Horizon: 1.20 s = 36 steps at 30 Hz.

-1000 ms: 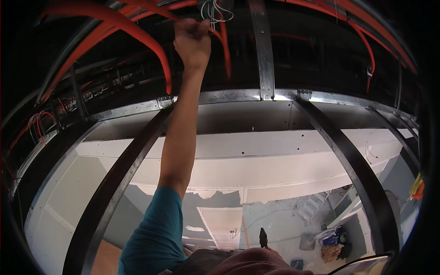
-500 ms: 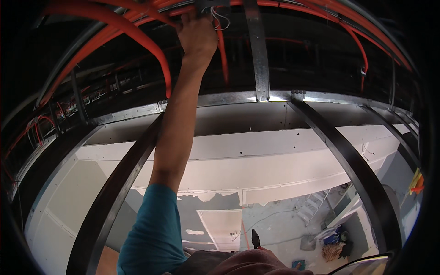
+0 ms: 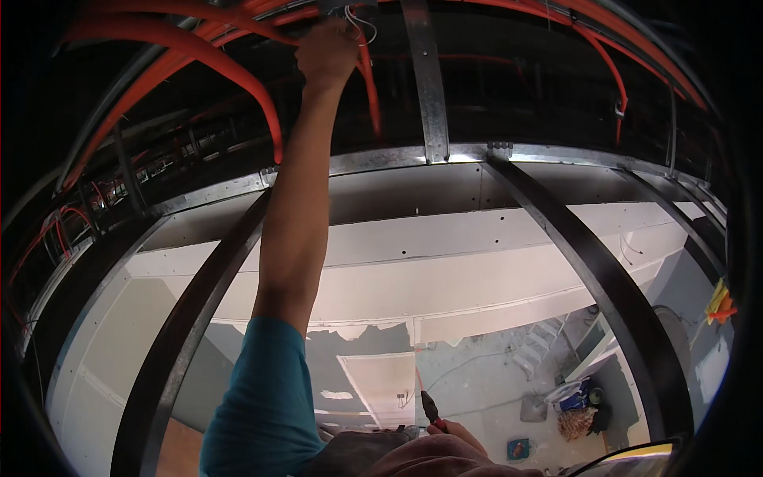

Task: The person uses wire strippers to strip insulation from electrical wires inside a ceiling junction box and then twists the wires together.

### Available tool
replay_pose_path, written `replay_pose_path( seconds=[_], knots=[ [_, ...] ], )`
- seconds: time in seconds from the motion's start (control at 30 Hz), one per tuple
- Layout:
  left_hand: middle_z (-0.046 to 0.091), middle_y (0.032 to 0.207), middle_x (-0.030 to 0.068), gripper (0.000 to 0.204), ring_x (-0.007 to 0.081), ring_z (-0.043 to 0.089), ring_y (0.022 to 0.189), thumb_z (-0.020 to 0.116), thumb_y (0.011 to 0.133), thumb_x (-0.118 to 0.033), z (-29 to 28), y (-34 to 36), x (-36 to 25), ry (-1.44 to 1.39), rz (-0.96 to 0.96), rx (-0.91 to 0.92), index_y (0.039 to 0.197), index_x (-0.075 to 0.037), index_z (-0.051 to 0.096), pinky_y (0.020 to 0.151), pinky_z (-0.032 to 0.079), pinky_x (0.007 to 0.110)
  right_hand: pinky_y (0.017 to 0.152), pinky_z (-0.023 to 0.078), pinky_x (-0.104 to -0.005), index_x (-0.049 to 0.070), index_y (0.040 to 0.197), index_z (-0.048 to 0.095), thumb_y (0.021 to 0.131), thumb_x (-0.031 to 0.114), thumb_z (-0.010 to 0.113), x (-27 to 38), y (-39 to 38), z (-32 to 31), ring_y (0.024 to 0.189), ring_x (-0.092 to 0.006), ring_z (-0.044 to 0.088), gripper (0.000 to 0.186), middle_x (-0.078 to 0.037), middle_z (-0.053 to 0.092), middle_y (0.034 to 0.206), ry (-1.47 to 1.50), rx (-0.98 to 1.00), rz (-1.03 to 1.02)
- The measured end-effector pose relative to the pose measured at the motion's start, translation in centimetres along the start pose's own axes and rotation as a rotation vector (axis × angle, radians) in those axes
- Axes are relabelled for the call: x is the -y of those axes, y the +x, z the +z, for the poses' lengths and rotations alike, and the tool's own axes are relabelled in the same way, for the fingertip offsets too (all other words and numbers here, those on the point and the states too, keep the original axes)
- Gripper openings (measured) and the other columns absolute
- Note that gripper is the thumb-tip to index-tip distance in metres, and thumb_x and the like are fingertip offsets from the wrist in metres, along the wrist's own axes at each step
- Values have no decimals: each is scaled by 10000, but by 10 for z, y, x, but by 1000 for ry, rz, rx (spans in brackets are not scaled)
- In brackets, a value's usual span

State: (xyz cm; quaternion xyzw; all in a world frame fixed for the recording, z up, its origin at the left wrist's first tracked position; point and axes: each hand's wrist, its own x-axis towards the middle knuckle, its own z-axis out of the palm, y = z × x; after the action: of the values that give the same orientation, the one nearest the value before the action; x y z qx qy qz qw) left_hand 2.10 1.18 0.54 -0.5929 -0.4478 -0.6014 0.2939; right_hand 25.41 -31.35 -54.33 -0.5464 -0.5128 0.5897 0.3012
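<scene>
My left arm, in a teal sleeve, stretches up past the metal framing. At its end my left hand (image 3: 327, 54) is closed at a dark box (image 3: 346, 6) near the upper edge. What its curled fingers grip is hidden. Thin white wires (image 3: 367, 29) loop out of the box beside the hand. An orange conduit (image 3: 274, 29) runs up to the hand from the left, and another orange conduit (image 3: 369, 91) hangs just right of it. Low in the view, my right hand (image 3: 461, 436) is wrapped round pliers (image 3: 431, 412) with dark jaws and a red handle.
Dark metal ceiling channels (image 3: 600, 274) cross below, joined to a silvery rail (image 3: 369, 159). A metal strap (image 3: 427, 79) hangs right of the box. Far beneath are a stepladder (image 3: 540, 346), a bucket-like blue item (image 3: 518, 449) and piled materials (image 3: 576, 421) on the floor.
The pliers and my right hand have come further up into view. My left hand stays at the box, while the whole scene has shifted slightly up and left.
</scene>
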Motion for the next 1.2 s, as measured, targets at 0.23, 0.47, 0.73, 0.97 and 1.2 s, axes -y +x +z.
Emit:
replay_pose_path(
  seconds=[0.23,0.47,0.73,0.97,1.2],
  knots=[
    [740,869,86,346,168,703,733,749,794,-104,28,-9,16,-549,-17,-273,1140,-89,756,686,552,327,706,510,-343,-28,1012,674,999,362,611,-3,29,-9,732,-193,644,396,-100,698,816,-183,84,235],
    [716,847,90,297,141,678,688,732,822,-1,32,-15,8,-614,-131,-290,1118,3,737,646,571,292,701,512,-339,-24,1010,678,991,345,625,-32,40,-2,731,-190,649,373,-97,701,821,-122,75,173],
    [688,907,124,319,208,709,843,700,807,160,30,-29,23,-1306,-158,-215,1084,24,623,776,625,346,716,526,-312,-17,1079,667,1000,258,623,42,6,4,755,-158,659,289,-62,700,830,-20,-67,-166],
    [703,897,131,326,214,710,816,696,760,179,29,-26,28,-1275,-138,-242,1039,32,613,729,603,330,742,526,-291,5,1117,573,1004,136,605,121,23,-31,796,-118,622,176,-37,635,853,257,87,-671],
    [722,899,151,292,189,700,741,673,803,134,29,-32,57,-1301,-251,-60,1083,81,608,662,585,292,754,529,-291,0,1165,550,1008,152,629,302,13,-27,850,-143,662,233,-52,639,894,187,-66,-1276]
  ],
)
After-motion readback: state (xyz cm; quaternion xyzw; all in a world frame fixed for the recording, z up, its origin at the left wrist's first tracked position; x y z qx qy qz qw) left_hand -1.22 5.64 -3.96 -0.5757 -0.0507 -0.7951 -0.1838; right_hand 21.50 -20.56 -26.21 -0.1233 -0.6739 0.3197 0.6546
